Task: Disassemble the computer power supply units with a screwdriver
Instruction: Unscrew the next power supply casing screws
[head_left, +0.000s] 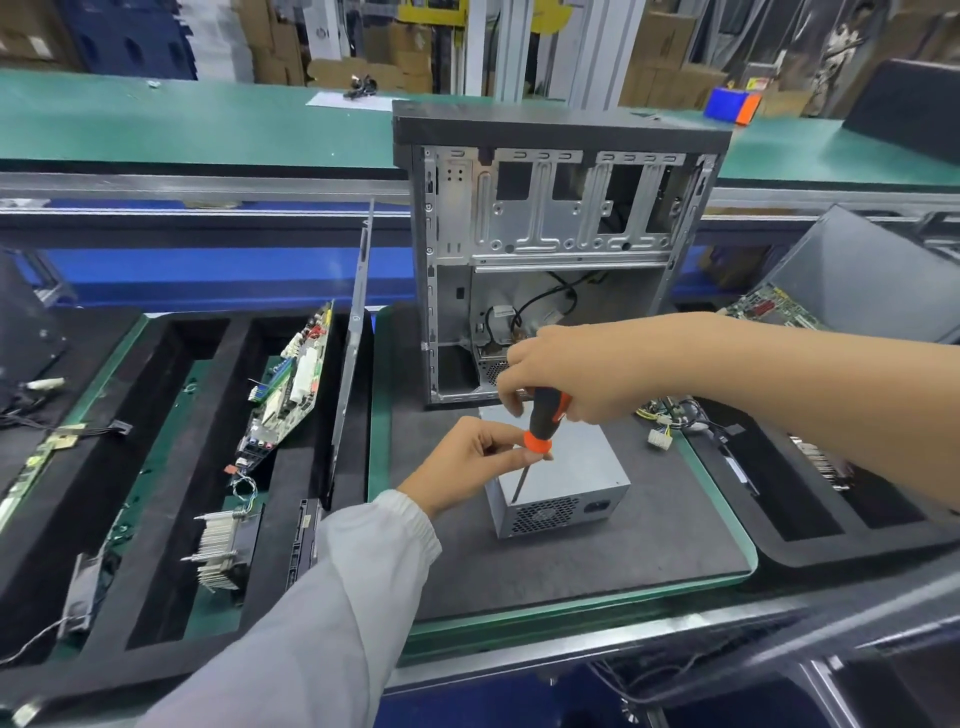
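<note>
In the head view, a screwdriver (545, 415) is gripped by the right hand (566, 374) and pinched at its collar by the left hand (467, 462), its tip set on the power supply unit (558, 488) lying just before the open computer case (550, 244).

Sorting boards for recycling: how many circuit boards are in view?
3: motherboard leaning in the left tray, narrow strip board far left, green board far right. Others may be hidden.

No text, label or number is legible on anything here.
</note>
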